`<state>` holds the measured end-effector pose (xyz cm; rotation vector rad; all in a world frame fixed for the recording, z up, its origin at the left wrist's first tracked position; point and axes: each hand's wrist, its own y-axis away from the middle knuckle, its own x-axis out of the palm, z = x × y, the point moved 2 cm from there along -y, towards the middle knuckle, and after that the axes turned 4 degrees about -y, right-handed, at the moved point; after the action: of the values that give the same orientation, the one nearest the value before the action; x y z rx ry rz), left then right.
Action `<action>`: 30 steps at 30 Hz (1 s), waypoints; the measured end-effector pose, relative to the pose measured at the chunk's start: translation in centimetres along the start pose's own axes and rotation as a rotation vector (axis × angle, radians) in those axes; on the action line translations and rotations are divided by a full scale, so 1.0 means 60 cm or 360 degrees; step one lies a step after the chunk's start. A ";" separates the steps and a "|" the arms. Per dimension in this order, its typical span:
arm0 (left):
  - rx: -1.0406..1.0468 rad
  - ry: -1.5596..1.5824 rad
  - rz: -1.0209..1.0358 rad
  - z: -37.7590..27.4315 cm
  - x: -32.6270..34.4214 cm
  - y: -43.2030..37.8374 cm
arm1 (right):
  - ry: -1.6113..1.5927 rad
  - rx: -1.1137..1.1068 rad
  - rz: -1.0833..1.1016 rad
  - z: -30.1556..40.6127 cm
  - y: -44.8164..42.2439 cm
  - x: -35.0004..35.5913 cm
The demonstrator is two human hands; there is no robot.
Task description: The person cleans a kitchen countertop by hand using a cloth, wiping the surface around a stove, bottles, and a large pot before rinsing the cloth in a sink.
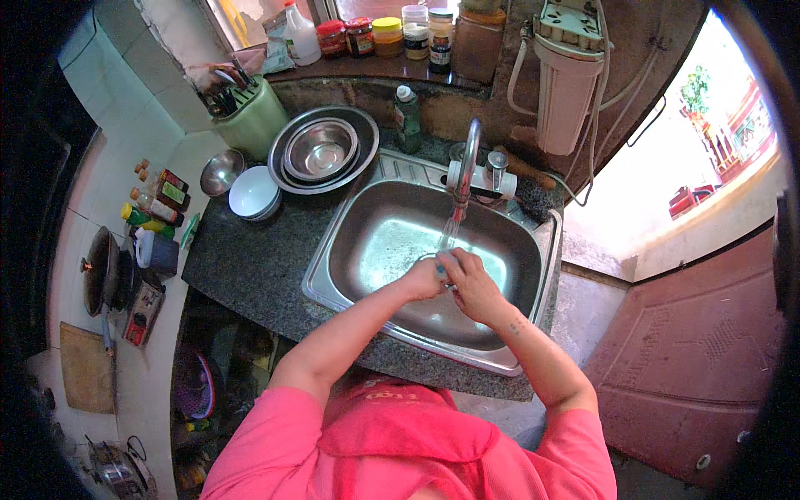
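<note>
Water runs from the curved metal faucet (469, 156) down onto my two hands, which meet over the stainless steel sink (350, 250). My left hand (428, 278) is closed, with something small and blue showing at its fingers; what it is cannot be made out. My right hand (476, 284) touches it from the right, fingers bent over the left hand's fingers. A thin shiny rim shows just beyond the hands, too small to name. Water lies or spreads over the basin's bottom, bright with reflected light.
Left of the sink, nested metal bowls (322, 150), white bowls (253, 190) and a green knife block (250, 119) stand on the stone counter (262, 256). A green dish soap bottle (407, 122) is behind the sink. A water filter housing (565, 94) hangs at the back right.
</note>
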<state>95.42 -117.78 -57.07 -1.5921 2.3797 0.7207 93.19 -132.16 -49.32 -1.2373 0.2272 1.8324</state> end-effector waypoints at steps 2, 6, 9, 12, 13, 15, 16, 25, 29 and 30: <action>0.0295 -0.0555 -0.0122 -0.008 0.011 -0.002 | -0.0351 0.0355 0.0062 -0.019 0.001 0.016; -0.0088 0.0842 -0.0029 -0.014 0.014 0.023 | -0.1156 0.1049 0.0038 -0.037 0.012 0.041; -0.0199 0.1020 0.0414 -0.032 0.007 0.035 | -0.2443 0.1305 -0.0278 -0.030 0.020 0.041; -0.0358 0.1389 0.0732 -0.038 -0.001 0.048 | -0.1868 0.0951 -0.0024 -0.031 0.032 0.032; -0.0328 0.1649 0.0767 -0.043 -0.004 0.053 | -0.1871 0.0941 -0.0016 -0.034 0.038 0.028; -0.0202 0.2040 0.0761 -0.073 -0.010 0.069 | -0.1177 0.0412 0.0095 -0.037 0.051 0.012; -0.0195 0.2041 0.0758 -0.071 -0.008 0.068 | -0.0825 0.0154 0.0143 -0.033 0.055 0.007; -0.0436 0.1488 0.1011 -0.017 0.029 0.064 | 0.0563 -0.0915 0.0427 0.028 0.019 -0.055; -0.0558 0.0863 0.1038 -0.056 0.034 0.056 | 0.0108 -0.0694 0.0386 0.000 -0.001 -0.029; -0.0545 0.0446 0.0848 -0.062 0.032 0.054 | 0.0109 -0.0700 0.0392 -0.006 0.002 -0.016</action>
<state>92.11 -120.19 -53.74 -1.2225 3.0766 1.1146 93.43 -132.96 -48.74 -1.6341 0.0106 2.1274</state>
